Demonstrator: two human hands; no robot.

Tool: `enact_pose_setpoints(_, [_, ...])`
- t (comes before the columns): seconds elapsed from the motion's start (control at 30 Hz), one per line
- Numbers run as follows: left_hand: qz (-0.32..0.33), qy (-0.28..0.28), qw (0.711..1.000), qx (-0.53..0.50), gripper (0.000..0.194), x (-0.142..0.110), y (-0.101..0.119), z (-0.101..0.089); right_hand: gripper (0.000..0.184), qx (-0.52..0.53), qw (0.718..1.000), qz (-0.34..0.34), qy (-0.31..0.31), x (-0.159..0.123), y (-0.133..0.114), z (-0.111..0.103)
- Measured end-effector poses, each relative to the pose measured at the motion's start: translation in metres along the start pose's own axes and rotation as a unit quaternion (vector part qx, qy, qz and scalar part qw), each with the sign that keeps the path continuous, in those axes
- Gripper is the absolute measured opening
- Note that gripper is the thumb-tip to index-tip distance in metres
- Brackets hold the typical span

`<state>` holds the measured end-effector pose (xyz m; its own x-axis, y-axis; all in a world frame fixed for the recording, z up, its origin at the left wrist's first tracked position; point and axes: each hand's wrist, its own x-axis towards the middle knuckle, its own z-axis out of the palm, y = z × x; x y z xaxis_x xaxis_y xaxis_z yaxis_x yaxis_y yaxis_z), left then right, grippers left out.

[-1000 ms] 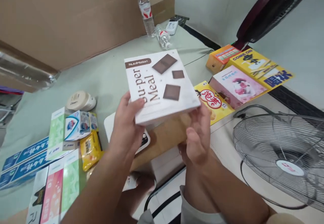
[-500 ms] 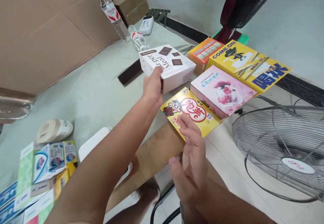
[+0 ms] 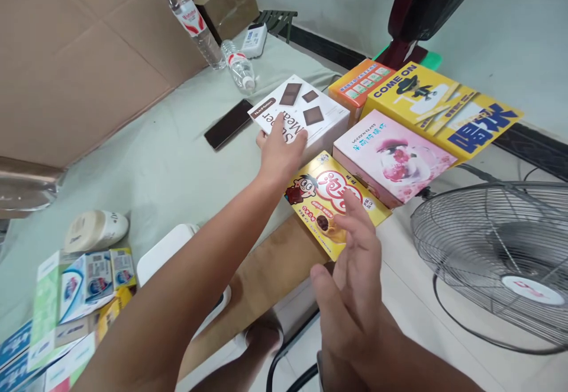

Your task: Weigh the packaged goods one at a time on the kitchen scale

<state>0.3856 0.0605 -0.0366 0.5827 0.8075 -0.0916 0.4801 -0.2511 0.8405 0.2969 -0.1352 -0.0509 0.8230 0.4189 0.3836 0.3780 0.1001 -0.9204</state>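
My left hand (image 3: pixel 284 149) lies with spread fingers on the near left part of a white box (image 3: pixel 331 108) printed with chocolate squares. The box rests flat on the cloth, against an orange box (image 3: pixel 360 84). My right hand (image 3: pixel 355 279) hangs in the air with its fingers apart, holding nothing. Just beyond its fingertips is a flat yellow snack box (image 3: pixel 317 206) with a cartoon child on it. A pink box (image 3: pixel 393 155) with a dessert glass pictured adjoins it, and a larger yellow box (image 3: pixel 439 111) stands behind.
A black phone (image 3: pixel 228 125) lies left of the white box. Water bottles (image 3: pixel 193 19) and a small white device (image 3: pixel 254 40) are farther back. Soap packs (image 3: pixel 91 282) and a beige bottle (image 3: pixel 96 230) sit at left. A fan (image 3: pixel 501 262) stands at right, below the table edge.
The white box has turned slightly and settled down against the orange box. My left hand has loosened from its near side onto its top. My right hand has shifted slightly right.
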Motion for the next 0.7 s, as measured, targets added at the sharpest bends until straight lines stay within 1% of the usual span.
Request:
enact_pose_setpoints(0.07, [-0.031,-0.008,0.999,0.020,0.069,-0.004,0.007,0.004,0.065,-0.021,1.000,0.015,-0.014,0.002,0.001,-0.002])
enact_pose_setpoints(0.2, [-0.030,-0.016,0.999,0.033,0.066,-0.008,0.016,0.012,0.061,-0.043,0.997,0.049,-0.050,0.002,0.000,-0.005])
enact_pose_setpoints(0.3, [-0.032,-0.017,0.999,0.034,0.064,-0.008,0.017,0.014,0.059,-0.046,0.995,0.053,-0.065,0.000,0.001,-0.006])
enact_pose_setpoints(0.5, [-0.023,-0.014,0.998,0.061,0.064,-0.007,0.018,0.014,0.062,-0.056,0.996,0.033,-0.065,0.000,0.003,-0.008])
enact_pose_setpoints(0.7, [-0.040,-0.016,0.996,0.082,0.066,-0.008,0.022,0.014,0.057,-0.055,0.995,0.050,-0.071,0.002,-0.004,-0.006])
